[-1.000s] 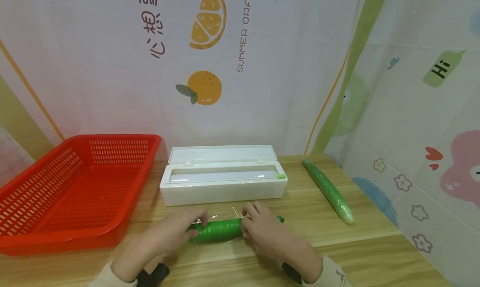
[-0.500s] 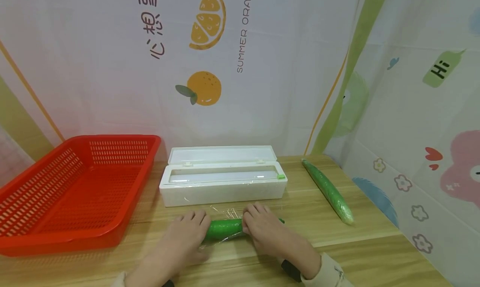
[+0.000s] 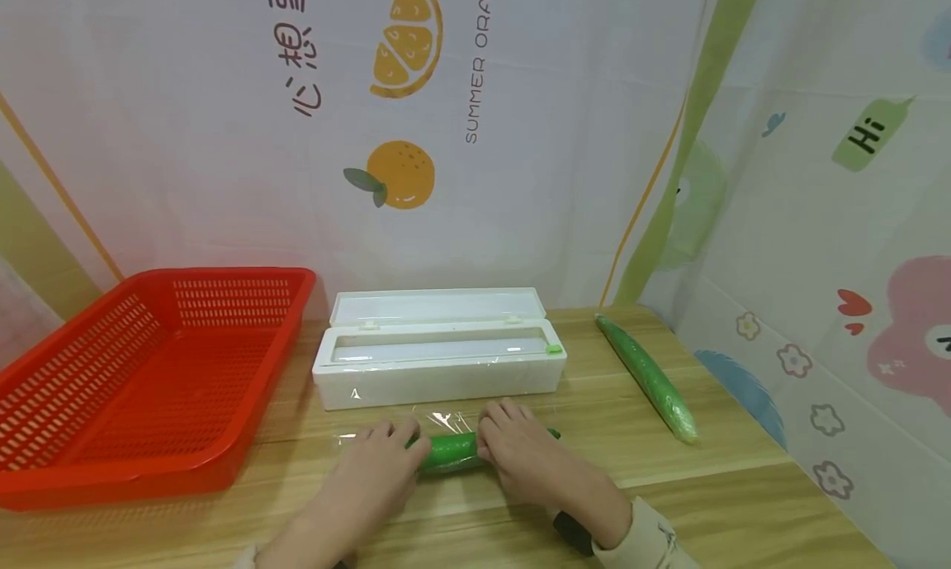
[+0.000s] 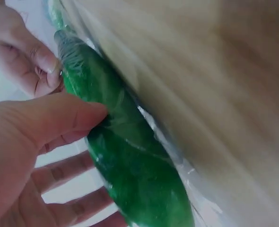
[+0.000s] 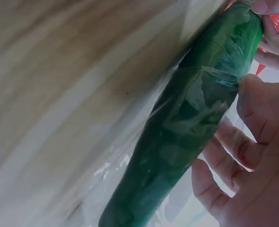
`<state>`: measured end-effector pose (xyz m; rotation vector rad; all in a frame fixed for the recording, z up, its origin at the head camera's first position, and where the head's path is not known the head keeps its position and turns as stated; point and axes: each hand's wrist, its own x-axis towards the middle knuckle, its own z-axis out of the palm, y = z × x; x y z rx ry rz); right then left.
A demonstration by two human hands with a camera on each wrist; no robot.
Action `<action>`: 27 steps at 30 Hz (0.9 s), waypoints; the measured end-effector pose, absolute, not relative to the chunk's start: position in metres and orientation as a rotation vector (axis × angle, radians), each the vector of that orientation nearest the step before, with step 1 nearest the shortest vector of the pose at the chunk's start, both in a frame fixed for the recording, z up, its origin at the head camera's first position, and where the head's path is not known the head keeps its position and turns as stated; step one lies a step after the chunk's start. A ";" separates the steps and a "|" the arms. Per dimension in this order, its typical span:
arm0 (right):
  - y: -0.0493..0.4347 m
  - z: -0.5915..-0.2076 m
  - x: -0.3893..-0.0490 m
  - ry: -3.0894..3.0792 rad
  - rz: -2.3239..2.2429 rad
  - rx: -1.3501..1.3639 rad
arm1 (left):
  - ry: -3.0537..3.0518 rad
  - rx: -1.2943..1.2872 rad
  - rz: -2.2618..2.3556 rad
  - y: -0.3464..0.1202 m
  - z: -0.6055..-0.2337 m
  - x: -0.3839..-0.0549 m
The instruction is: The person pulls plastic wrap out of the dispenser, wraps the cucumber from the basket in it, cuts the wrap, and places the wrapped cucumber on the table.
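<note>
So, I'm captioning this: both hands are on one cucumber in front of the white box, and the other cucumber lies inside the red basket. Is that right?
Not quite: the other cucumber isn't inside the red basket; the head view shows it on the table, right of the white box. The left hand and right hand are on one cucumber in front of that box.

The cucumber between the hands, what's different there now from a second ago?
The left hand moved along the cucumber toward the right hand, and now covers more of its left part. More shiny creases show in the clear film just beyond. The right hand stayed in about the same place; the white box, red basket and other cucumber stayed put.
</note>
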<state>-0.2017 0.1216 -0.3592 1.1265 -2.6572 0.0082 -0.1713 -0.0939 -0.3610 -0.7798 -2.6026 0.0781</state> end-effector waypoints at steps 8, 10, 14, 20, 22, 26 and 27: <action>0.123 -0.355 -0.206 -2.775 0.193 1.105 | -2.618 -0.864 -0.191 -0.105 -0.356 -0.179; 0.127 -0.353 -0.207 -2.820 0.284 1.093 | -2.637 -0.880 -0.269 -0.108 -0.355 -0.181; 0.134 -0.351 -0.207 -2.892 0.345 1.067 | -2.696 -0.903 -0.403 -0.114 -0.354 -0.186; 0.139 -0.355 -0.214 -2.946 0.455 1.074 | -2.774 -0.934 -0.624 -0.121 -0.350 -0.198; 0.142 -0.356 -0.218 -2.963 0.566 1.069 | -2.774 -0.959 -0.690 -0.123 -0.350 -0.203; 0.147 -0.357 -0.225 -2.956 0.724 1.106 | -2.782 -1.034 -0.869 -0.129 -0.351 -0.211; 0.147 -0.358 -0.226 -2.950 0.735 1.118 | -2.790 -1.049 -0.912 -0.130 -0.350 -0.213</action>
